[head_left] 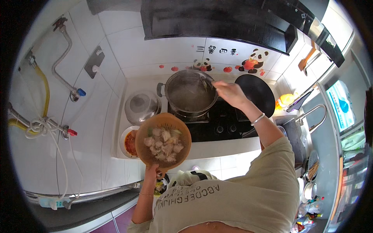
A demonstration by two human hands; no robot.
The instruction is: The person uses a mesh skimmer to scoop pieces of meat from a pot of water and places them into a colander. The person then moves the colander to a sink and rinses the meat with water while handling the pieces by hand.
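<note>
My left hand (152,171) grips the handle of an orange-tan colander (185,149), held level in front of the counter's near edge. Pale cooked meat chunks (166,146) lie inside it, with a few bits of green. On the stove stands a steel pot (168,91) of cloudy, steaming liquid. Over its right rim my right hand (229,93) is closed; a thin utensil (204,82) seems to reach from there into the pot, though its kind is unclear. Left of the pot sits a domed metal lid (143,105), and below it a bowl of red sauce (130,143).
A round black pan or lid (254,95) covers the right burner. Further right are a sink (293,141) with a curved faucet (320,116) and an orange bottle (286,99). A dark range hood (217,27) overhangs the stove. Hoses and valves (64,58) line the left wall.
</note>
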